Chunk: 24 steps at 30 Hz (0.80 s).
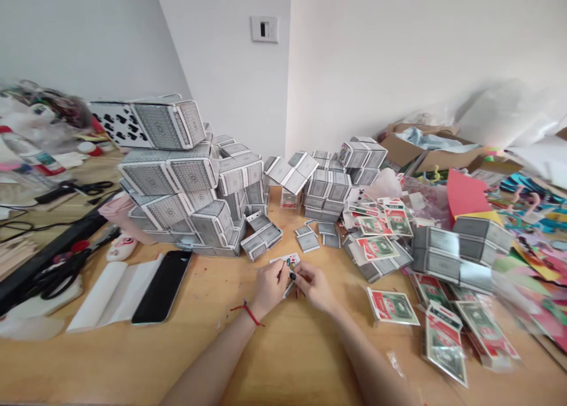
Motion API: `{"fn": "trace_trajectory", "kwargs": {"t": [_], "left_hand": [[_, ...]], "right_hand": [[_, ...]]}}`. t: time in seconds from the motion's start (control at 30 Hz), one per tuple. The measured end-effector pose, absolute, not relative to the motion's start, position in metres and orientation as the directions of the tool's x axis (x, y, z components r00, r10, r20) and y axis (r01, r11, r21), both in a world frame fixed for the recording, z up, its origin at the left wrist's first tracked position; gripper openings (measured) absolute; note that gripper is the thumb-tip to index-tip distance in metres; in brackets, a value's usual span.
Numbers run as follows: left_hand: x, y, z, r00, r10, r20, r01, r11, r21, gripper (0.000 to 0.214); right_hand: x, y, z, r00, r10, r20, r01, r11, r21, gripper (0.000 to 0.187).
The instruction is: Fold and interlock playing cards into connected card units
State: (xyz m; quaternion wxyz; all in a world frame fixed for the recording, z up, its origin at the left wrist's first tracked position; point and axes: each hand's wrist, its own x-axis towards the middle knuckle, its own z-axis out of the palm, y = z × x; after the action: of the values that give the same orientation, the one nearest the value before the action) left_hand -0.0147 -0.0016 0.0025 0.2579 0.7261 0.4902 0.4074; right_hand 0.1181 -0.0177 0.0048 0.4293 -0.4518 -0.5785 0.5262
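Paper card (287,259) pinched at both ends, left hand (268,285) and right hand (315,287) equally near, long axis lying across between them.

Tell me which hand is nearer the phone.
Left. The left hand sits right of the phone, apart from it; the right hand is beyond the left, farther off. Both pinch a card.
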Motion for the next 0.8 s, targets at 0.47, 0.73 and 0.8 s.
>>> {"fn": "trace_trajectory", "kwargs": {"t": [0.47,0.73,0.8], "left_hand": [[-0.015,0.004,0.000,0.102,0.994,0.047,0.125,-0.059,0.990,0.022],[-0.019,0.014,-0.003,0.032,0.999,-0.028,0.018,0.027,0.999,0.018],[-0.023,0.015,-0.003,0.091,0.995,-0.037,0.082,0.030,0.996,0.019]], "right_hand": [[0.120,-0.005,0.004,-0.042,0.999,-0.004,-0.208,-0.013,-0.978,0.030],[0.124,-0.004,-0.002,-0.182,0.981,-0.071,-0.167,-0.102,-0.981,0.033],[0.124,-0.005,-0.001,-0.166,0.985,-0.044,-0.111,-0.063,-0.992,0.031]]}}
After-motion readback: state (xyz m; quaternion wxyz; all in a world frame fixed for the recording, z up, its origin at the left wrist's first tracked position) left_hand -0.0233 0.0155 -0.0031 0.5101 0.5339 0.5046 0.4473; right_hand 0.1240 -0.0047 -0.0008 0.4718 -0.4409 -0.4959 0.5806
